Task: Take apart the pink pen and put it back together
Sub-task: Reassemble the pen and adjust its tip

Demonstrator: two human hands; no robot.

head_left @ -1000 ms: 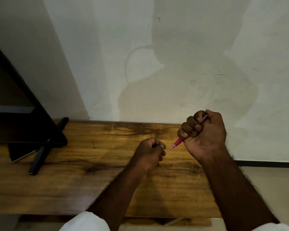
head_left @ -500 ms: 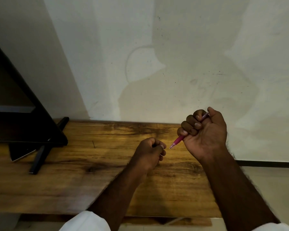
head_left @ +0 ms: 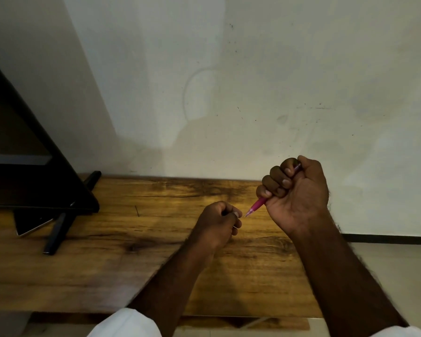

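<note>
The right hand was fisted round the pink pen, held above the wooden table, tip slanting down toward the left hand just beside it. That hand's fingers were curled tight; whether they pinched anything, I couldn't tell.

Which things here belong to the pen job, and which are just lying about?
Job: pink pen, gripped in the right hand; left hand, fingers curled near the pen's tip, anything it holds hidden.
Lying about: black screen on its stand; flat dark slab by the stand's foot.
</note>
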